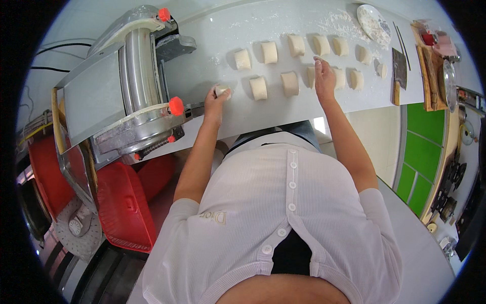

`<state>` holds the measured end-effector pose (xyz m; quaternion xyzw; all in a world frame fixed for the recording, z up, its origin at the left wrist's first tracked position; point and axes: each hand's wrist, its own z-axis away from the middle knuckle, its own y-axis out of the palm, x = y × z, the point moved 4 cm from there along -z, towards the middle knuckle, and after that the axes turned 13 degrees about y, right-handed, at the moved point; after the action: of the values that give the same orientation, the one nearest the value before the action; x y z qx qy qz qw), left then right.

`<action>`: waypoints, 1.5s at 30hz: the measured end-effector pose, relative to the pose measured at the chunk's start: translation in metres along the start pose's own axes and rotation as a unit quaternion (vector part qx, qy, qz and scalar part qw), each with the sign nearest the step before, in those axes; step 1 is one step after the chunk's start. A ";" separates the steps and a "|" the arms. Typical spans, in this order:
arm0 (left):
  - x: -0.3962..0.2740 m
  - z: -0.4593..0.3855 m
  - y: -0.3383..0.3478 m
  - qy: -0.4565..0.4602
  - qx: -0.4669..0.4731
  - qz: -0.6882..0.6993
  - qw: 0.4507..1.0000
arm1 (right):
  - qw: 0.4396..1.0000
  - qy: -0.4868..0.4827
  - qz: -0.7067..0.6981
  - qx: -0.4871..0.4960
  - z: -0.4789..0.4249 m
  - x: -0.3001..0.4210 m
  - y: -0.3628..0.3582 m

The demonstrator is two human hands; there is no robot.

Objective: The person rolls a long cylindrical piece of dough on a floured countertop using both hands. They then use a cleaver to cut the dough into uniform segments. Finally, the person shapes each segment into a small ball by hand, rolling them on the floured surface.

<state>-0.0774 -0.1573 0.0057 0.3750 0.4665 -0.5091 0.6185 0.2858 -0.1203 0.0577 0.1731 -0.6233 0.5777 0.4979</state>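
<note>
My left hand point(216, 102) is closed around a small piece of dough point(222, 90), low over the worktop beside the dough roller machine point(140, 72). My right hand point(324, 79) holds nothing; it hovers over the near row of cut dough pieces and partly hides two of them, with floury fingers pointing away from me. Left of it stands a dough piece point(290, 83), and another point(258, 88) is farther left. The far row runs from a piece point(242, 59) near the machine to a smaller one point(365, 56) at the right. A very small end piece point(382, 70) lies apart.
A cleaver point(400, 68) with a wooden handle and two thin sticks point(402, 45) lie at the worktop's right. A plate of flour point(374, 24) stands at the back, with loose flour beside it. Red plastic baskets point(125, 205) are below the machine. Wooden boards point(431, 76) stand far right.
</note>
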 end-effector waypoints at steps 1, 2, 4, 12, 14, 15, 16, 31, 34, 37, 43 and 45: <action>-0.001 0.002 0.006 -0.073 -0.015 0.148 0.986 | 1.000 0.008 -0.006 0.015 0.005 0.004 0.002; -0.006 0.004 0.011 -0.103 -0.026 0.236 0.966 | 1.000 0.009 -0.004 0.024 0.009 0.008 0.004; -0.014 0.010 0.020 -0.173 -0.053 0.400 0.898 | 0.999 0.009 0.000 0.041 0.016 0.012 0.010; -0.038 0.015 0.047 -0.194 0.058 0.401 0.894 | 0.993 0.011 -0.063 0.099 0.047 0.022 0.032; -0.039 0.016 0.059 -0.206 0.077 0.375 0.901 | 0.995 0.013 -0.054 0.087 0.052 0.022 0.029; -0.039 0.017 0.063 -0.215 0.075 0.341 0.912 | 0.995 0.018 -0.059 0.078 0.054 0.020 0.026; -0.042 0.020 0.073 -0.202 0.107 0.327 0.917 | 0.995 0.025 -0.059 0.071 0.054 0.017 0.020; -0.075 0.038 0.194 -0.174 0.260 0.139 0.940 | 0.974 0.126 0.039 -0.183 -0.040 -0.144 -0.160; -0.075 0.044 0.229 -0.154 0.275 0.110 0.943 | 0.968 0.141 0.042 -0.201 -0.077 -0.184 -0.202; -0.074 0.049 0.277 -0.148 0.302 0.070 0.939 | 0.960 0.180 -0.013 -0.215 -0.121 -0.216 -0.233; -0.078 0.071 0.397 -0.171 0.354 0.084 0.916 | 0.977 0.187 0.000 -0.104 -0.190 -0.237 -0.255; -0.075 0.075 0.436 -0.172 0.355 0.071 0.916 | 0.986 0.148 0.066 -0.040 -0.199 -0.231 -0.254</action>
<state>0.3604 -0.1194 0.0943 0.5090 0.1133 -0.6524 0.5500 0.6729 -0.0952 -0.0248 0.0241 -0.5751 0.6028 0.5525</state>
